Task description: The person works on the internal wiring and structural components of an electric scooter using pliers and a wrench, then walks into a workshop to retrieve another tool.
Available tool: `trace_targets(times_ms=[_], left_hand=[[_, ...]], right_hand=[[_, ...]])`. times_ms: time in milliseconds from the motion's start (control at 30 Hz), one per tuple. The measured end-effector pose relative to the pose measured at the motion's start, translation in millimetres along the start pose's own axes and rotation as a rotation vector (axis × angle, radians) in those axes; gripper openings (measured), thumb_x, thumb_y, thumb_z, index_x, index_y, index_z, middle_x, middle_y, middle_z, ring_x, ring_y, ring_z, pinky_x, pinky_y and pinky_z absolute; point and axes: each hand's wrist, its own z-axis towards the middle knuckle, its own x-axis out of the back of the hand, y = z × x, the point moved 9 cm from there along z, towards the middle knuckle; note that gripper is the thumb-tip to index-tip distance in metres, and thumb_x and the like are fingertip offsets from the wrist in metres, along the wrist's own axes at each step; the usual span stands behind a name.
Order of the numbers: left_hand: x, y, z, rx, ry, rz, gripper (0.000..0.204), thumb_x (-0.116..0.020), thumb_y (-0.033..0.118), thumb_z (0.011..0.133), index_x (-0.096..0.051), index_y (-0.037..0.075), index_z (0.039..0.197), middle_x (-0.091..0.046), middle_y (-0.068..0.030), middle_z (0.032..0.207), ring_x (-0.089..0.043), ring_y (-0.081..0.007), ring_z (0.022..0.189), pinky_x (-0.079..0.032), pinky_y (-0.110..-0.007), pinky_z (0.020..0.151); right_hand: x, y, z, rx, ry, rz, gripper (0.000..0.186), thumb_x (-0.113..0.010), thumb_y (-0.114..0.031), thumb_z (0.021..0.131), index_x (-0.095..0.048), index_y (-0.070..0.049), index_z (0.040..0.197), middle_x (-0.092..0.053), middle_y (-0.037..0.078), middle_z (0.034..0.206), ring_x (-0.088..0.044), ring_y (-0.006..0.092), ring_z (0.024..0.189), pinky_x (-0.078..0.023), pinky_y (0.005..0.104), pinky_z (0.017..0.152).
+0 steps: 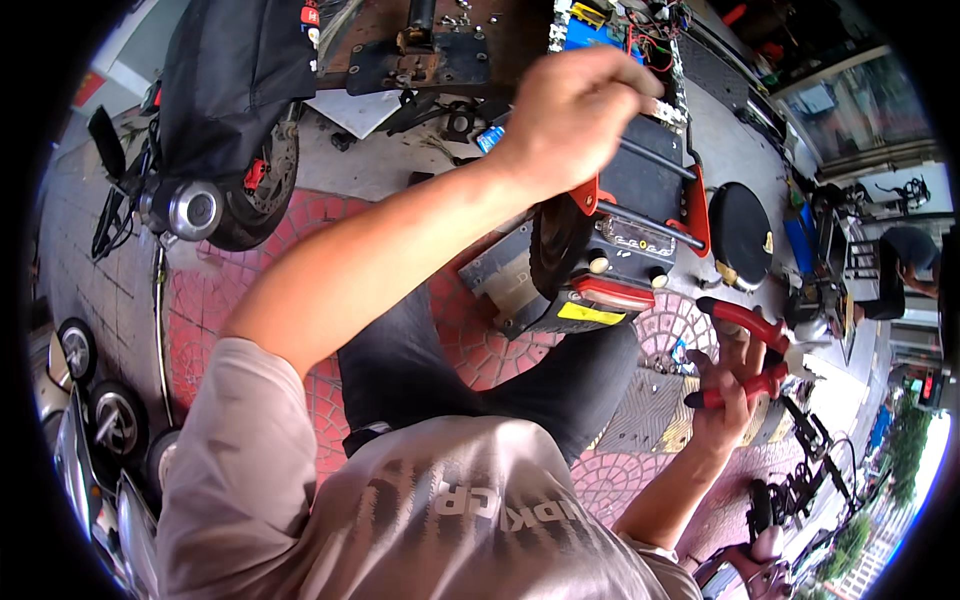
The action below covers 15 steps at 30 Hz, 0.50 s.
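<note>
My left hand is curled at the near end of the open battery compartment on the scooter, its fingertips pinching at the pale, chipped rim; what is between them is too small to make out. Blue packs and thin coloured wires sit inside. Below the hand are the dark deck, a red bracket with black bars, the rear tyre and a red tail light. My right hand grips red-and-black handled pliers, held apart from the scooter at the right, jaws pointing rightward.
A round black seat lies right of the scooter. A covered scooter stands at upper left, other vehicles at lower left and bicycle-like handlebars at lower right. Another person is at far right. Red paving lies underneath.
</note>
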Motion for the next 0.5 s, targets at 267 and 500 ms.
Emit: trace_targets(times_ms=[267,500], left_hand=[[82,-102,-125,0.097,-0.140,0.598,0.039,-0.049,-0.005,0.086,-0.067,-0.003,0.120,-0.070,-0.0170,0.118,-0.066,-0.0323,0.115,-0.050,-0.039,0.102],[73,-124,-123,0.139,-0.437,0.634,0.048,-0.055,-0.002,0.082,-0.066,0.003,0.129,-0.067,-0.0193,0.129,-0.062,-0.0374,0.122,-0.048,-0.045,0.107]], right_hand=[[-154,-34,-71,-0.040,-0.153,0.218,0.115,-0.089,-0.025,0.076,-0.018,-0.009,0.165,-0.029,0.024,0.164,-0.037,0.0400,0.148,-0.056,0.0448,0.093],[-288,93,-93,-0.710,-0.394,0.609,0.091,-0.074,-0.013,0.089,-0.021,-0.004,0.162,-0.032,0.023,0.161,-0.046,0.0345,0.141,-0.055,0.0433,0.094]])
